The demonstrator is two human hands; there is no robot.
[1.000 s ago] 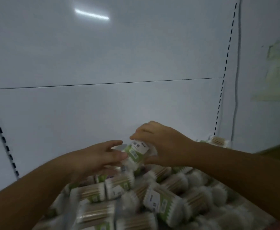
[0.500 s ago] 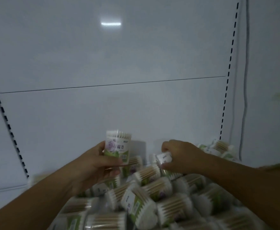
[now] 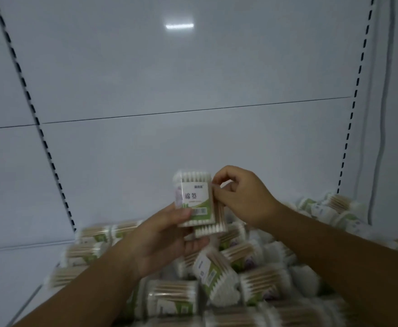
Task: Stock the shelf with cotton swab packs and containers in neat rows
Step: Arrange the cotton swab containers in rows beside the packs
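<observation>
Left hand (image 3: pixel 165 239) grips an upright cotton swab pack (image 3: pixel 194 199) from below, with the thumb across the lower front of its label and the fingers curled underneath. The right hand (image 3: pixel 242 197) pinches with bent fingertips the upper right edge of what looks like a second pack (image 3: pixel 218 215) pressed against the back of the first (its wooden sticks and cotton tips show just past the label). Both are held in the air above the loose heap (image 3: pixel 219 279) that covers the shelf (image 3: pixel 9 274) from its right back corner toward the front edge; no tidy row shows yet.

The weak point, I think, is the pairing. The packs seem held together only by squeeze, and their film looks slick, so if the pinch lets go before the left fingers wrap both, the rear one could slide out into the heap. Both forearms also pass low over packs lying crosswise near the front edge, so a brush could roll some off. Bare shelf shows only along the left edge.
</observation>
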